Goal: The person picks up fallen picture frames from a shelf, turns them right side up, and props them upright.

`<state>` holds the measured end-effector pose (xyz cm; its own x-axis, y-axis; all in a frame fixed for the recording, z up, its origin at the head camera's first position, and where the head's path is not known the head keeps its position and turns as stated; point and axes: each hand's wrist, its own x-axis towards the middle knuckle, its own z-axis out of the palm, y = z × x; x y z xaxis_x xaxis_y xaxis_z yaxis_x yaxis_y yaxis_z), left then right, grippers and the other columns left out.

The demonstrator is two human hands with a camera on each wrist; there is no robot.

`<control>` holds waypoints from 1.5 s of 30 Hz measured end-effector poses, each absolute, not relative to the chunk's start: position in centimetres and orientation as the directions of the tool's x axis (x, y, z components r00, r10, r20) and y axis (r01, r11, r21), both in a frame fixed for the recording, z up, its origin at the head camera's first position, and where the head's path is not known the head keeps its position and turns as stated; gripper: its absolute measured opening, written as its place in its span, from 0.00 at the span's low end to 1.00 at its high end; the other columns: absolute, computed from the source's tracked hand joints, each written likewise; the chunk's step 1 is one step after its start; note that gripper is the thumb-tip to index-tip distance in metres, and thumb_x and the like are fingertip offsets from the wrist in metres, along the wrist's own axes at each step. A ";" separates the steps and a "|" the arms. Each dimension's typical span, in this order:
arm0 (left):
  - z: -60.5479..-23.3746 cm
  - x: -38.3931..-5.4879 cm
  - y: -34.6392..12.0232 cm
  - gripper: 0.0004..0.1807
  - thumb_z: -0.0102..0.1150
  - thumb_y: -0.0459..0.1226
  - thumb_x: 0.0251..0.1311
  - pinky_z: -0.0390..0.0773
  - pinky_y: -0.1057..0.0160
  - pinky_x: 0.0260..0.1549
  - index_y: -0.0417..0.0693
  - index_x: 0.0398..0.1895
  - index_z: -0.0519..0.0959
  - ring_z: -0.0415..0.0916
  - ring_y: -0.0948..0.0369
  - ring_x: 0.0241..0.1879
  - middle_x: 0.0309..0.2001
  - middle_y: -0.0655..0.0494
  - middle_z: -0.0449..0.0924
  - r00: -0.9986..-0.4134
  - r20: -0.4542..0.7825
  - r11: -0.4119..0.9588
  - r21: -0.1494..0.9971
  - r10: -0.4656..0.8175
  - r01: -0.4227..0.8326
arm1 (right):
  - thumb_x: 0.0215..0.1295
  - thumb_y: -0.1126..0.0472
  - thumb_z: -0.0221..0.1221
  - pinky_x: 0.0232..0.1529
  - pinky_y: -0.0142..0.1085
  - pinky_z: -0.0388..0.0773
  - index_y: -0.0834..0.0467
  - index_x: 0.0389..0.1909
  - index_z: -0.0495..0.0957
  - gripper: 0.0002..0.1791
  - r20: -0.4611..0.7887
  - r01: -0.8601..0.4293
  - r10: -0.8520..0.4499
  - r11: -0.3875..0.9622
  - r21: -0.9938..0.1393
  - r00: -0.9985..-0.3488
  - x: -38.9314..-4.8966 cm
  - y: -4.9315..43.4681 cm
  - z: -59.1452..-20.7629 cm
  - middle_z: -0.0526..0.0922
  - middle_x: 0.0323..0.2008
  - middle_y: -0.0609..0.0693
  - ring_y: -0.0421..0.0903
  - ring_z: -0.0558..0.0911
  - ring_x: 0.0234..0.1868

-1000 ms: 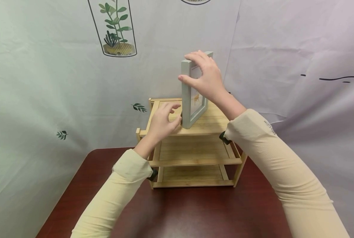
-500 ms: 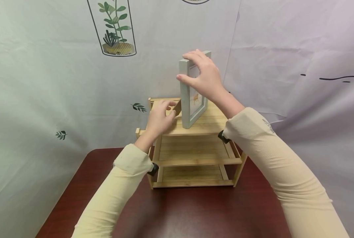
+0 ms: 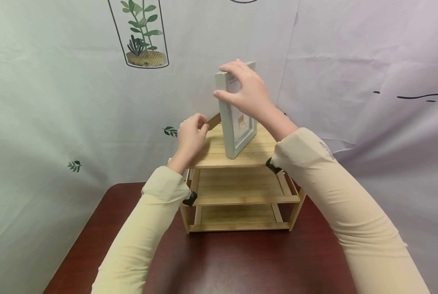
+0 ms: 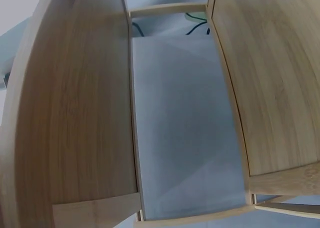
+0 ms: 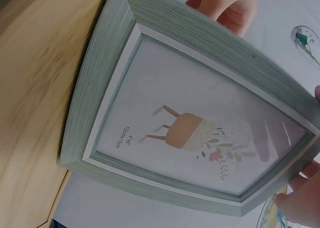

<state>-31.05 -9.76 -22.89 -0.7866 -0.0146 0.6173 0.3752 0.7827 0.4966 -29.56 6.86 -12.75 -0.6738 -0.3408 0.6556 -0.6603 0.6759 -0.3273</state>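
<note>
- The right grip (image 3: 246, 87) is holding the picture frame (image 3: 229, 118), its fingers curling over the top edge and its thumb pressing the near side edge.
- The picture frame is standing on the shelf (image 3: 244, 181) directly under the right grip and just right of the left grip (image 3: 191, 134).
- The left grip is pinching the brown leg (image 3: 214, 121), which is reaching rightward from that grip to the frame's back.
- Compared with a second ago, the left grip is sitting farther left and higher in the head view, the leg is showing more, and the frame's top is leaning slightly left.
- The frame is showing a pale green, streaky finish and a white inner lip around a chair-and-flowers print (image 5: 187, 130).
- Below both grips, the shelf is showing light, grained wood, and the counter (image 3: 241, 261) is gleaming dark red.
</note>
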 end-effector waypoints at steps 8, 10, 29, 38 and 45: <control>-22.7 -31.6 -10.2 0.05 0.52 0.36 0.55 0.71 0.55 0.38 0.45 0.33 0.76 0.75 0.55 0.35 0.32 0.51 0.79 -0.788 0.612 0.803 0.500 -0.064 0.323 | 0.54 0.46 0.57 0.66 0.35 0.50 0.51 0.59 0.64 0.31 0.578 -0.651 -0.406 0.693 -0.310 -0.708 -29.7 5.9 -12.0 0.65 0.61 0.43 0.38 0.48 0.68; -22.7 -31.6 -10.3 0.05 0.52 0.36 0.55 0.71 0.55 0.37 0.45 0.33 0.76 0.75 0.55 0.33 0.31 0.51 0.79 -0.787 0.612 0.807 0.499 -0.069 0.317 | 0.55 0.47 0.56 0.66 0.35 0.50 0.51 0.59 0.63 0.31 0.563 -0.656 -0.429 0.695 -0.294 -0.707 -29.9 5.6 -11.9 0.65 0.61 0.43 0.39 0.48 0.69; -23.5 -31.8 -10.7 0.06 0.54 0.37 0.56 0.69 0.53 0.46 0.45 0.34 0.76 0.74 0.52 0.44 0.36 0.51 0.80 -0.856 0.513 0.824 0.510 -0.061 0.247 | 0.58 0.49 0.54 0.67 0.46 0.45 0.51 0.61 0.60 0.30 0.471 -0.666 -0.532 0.726 -0.174 -0.703 -31.0 3.8 -11.6 0.62 0.63 0.46 0.46 0.49 0.69; -23.5 -31.7 -10.8 0.06 0.53 0.36 0.55 0.70 0.53 0.44 0.45 0.35 0.76 0.74 0.52 0.43 0.37 0.50 0.79 -0.859 0.506 0.820 0.523 -0.078 0.233 | 0.58 0.47 0.54 0.66 0.48 0.44 0.50 0.62 0.58 0.32 0.443 -0.646 -0.529 0.745 -0.165 -0.724 -30.9 3.4 -11.4 0.56 0.66 0.47 0.46 0.46 0.69; -23.5 -31.3 -11.2 0.10 0.55 0.36 0.55 0.70 0.55 0.46 0.44 0.40 0.75 0.75 0.54 0.43 0.41 0.50 0.80 -0.869 0.490 0.802 0.545 -0.069 0.244 | 0.54 0.44 0.56 0.68 0.42 0.42 0.47 0.67 0.50 0.41 0.440 -0.647 -0.509 0.718 -0.257 -0.740 -30.9 4.4 -11.5 0.46 0.69 0.49 0.42 0.43 0.69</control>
<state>-31.32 -11.17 -23.50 -0.8692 -0.0685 0.4897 0.2437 0.8024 0.5448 -30.89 4.44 -11.53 -0.7400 -0.5092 0.4396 -0.6468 0.7180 -0.2572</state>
